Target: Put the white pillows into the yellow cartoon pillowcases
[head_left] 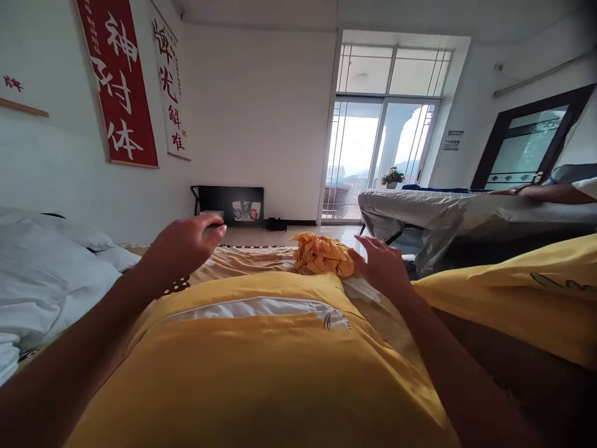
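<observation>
A plump yellow pillowcase [261, 373] lies in front of me with a white pillow [252, 307] showing through the long slit near its far end. Above its far left corner hovers my left hand [184, 244], thumb and forefinger a little apart and nothing between them. On the other side, my right hand [383, 264] is raised over the far right corner, fingers stretched out and holding nothing. Just beyond that hand sits a crumpled orange-yellow cloth [323, 254] on the brown patterned bedding [247, 260].
White bedding [51, 280] is heaped at left. Another yellow cloth [513, 280] spreads at right. Behind it stands a table under clear plastic [420, 208], where another person's arm [550, 193] rests. A potted plant [392, 177] is near the window.
</observation>
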`<state>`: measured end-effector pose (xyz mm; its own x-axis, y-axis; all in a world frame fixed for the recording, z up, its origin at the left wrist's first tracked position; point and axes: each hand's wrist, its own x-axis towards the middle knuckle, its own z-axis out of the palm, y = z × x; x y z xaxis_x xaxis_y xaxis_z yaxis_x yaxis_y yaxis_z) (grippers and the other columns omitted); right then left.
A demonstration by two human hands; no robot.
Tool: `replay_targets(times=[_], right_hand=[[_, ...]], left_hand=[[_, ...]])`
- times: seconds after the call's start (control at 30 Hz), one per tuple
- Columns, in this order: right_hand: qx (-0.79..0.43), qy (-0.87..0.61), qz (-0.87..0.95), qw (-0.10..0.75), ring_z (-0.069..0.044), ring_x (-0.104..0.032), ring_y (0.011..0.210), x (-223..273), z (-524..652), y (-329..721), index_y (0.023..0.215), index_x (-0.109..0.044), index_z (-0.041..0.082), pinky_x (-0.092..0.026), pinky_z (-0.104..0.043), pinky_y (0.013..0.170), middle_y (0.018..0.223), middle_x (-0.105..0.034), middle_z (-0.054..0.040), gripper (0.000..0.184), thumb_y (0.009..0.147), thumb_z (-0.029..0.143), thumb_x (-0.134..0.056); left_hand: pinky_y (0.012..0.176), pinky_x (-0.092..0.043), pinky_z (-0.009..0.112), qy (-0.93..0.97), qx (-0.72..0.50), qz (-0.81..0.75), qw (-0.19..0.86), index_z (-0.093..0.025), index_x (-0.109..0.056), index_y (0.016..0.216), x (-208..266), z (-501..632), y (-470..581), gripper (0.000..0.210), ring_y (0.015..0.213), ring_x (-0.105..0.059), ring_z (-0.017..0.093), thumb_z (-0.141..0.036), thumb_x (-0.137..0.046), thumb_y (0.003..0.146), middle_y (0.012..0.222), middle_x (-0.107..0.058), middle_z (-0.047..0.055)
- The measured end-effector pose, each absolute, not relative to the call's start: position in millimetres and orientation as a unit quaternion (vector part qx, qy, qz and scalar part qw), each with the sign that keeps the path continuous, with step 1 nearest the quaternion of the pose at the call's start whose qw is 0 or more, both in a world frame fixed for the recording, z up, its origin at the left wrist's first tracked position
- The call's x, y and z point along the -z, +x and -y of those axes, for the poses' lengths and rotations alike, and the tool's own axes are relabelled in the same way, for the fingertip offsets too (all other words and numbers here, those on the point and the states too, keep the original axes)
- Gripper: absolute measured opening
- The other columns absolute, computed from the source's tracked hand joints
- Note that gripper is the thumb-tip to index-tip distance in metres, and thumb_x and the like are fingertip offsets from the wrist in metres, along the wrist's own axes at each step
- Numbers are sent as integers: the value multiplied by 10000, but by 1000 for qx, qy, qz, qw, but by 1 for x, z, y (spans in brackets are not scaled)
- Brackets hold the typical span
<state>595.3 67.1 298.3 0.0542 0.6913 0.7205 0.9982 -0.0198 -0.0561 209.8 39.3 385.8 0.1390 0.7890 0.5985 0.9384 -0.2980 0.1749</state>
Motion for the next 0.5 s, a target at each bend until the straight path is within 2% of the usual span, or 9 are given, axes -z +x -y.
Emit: replay_targets(times=[0.07,0.1,0.17,0.2,0.23,0.3,0.4,0.5], right_hand=[[221,-661,642,319,-276,-419,1302,-299,-86,559,1385,-425,190,-293,-488,1038,1413,-479,-126,517,954,454,-316],[174,-672,648,314,-270,-369,1341,-287,-93,540,1400,-407,188,-256,-499,1064,1449,-436,-123,526,960,455,-297],[31,-697,667,262,-268,-293,1387,-245,-100,507,1411,-400,176,-202,-512,1092,1483,-383,-131,524,962,425,-296],[-7,-693,680,240,-266,-343,1363,-222,-103,495,1378,-453,168,-234,-493,1084,1443,-443,-136,500,956,400,-319],[-26,-693,682,232,-261,-370,1349,-200,-105,488,1356,-485,167,-251,-479,1081,1419,-473,-135,484,951,383,-331],[-44,-684,689,237,-235,-353,1362,-167,-110,486,1362,-483,182,-222,-460,1103,1432,-461,-115,489,954,394,-319],[-61,-673,685,272,-201,-356,1360,-151,-116,516,1318,-533,228,-188,-427,1130,1421,-482,-64,482,937,440,-327],[-93,-678,652,326,-218,-433,1309,-147,-109,562,1240,-603,197,-277,-394,1102,1360,-546,-77,498,885,458,-372]], left_hand=[[983,-403,404,-736,298,592,141,-171,-486,1350,-366,-60,238,537,1194,-533,266,-443,-283,934,1354,-549,98],[1066,-334,423,-744,277,592,139,-141,-432,1394,-341,-71,249,559,1314,-423,264,-431,-266,946,1462,-428,105],[1129,-228,498,-759,188,620,71,-176,-313,1464,-278,-90,262,569,1421,-246,247,-424,-246,956,1543,-269,75],[1136,-213,505,-764,132,631,31,-179,-291,1474,-247,-98,265,564,1426,-237,232,-402,-251,956,1544,-257,75],[1136,-229,491,-767,108,633,12,-186,-360,1445,-221,-105,265,531,1408,-283,225,-360,-278,950,1517,-319,78],[1139,-225,489,-771,101,629,4,-193,-413,1417,-191,-114,260,512,1408,-283,223,-345,-273,949,1504,-340,76],[1131,-272,445,-788,114,605,0,-199,-461,1386,-191,-114,242,521,1386,-333,207,-389,-266,941,1473,-403,54],[1130,-305,400,-795,163,584,5,-185,-489,1368,-197,-92,208,559,1363,-375,194,-431,-251,925,1441,-454,38]])
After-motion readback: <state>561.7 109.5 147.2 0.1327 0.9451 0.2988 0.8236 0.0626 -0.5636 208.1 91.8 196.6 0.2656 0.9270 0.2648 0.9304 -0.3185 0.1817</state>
